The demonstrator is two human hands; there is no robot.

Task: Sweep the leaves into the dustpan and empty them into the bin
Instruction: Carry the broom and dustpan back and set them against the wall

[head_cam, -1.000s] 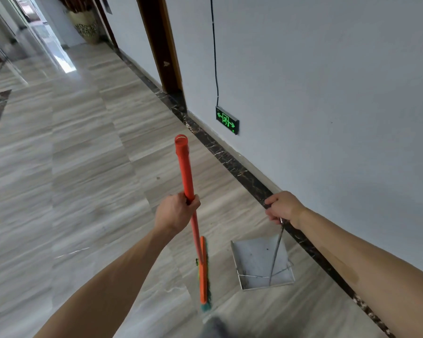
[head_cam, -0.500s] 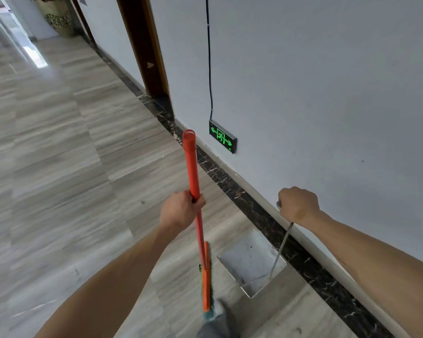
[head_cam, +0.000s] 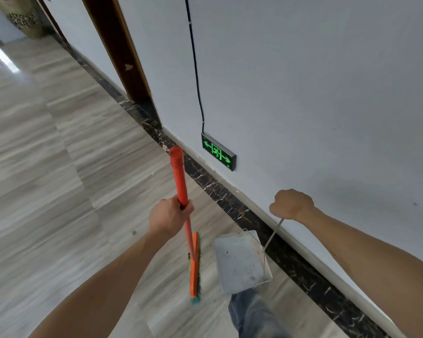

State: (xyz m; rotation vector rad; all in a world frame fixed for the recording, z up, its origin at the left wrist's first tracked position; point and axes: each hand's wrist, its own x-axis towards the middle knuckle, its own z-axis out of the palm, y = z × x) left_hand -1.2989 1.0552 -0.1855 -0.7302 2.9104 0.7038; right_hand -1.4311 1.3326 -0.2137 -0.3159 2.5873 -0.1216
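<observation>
Hanging at lower centre, the dustpan sits just above the floor, its thin metal handle gripped by the right hand. Left hand clasps the orange broom just left of the pan. Exit sign glows on the wall.

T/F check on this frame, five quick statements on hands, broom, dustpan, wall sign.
1. The left hand grips the orange broom handle. True.
2. The right hand hangs empty. False: it grips the dustpan handle.
3. The dustpan is piled with leaves. False: only specks show.
4. A lit green exit sign sits low on the wall. True.
5. The broom lies flat on the floor. False: it is held nearly upright.
</observation>
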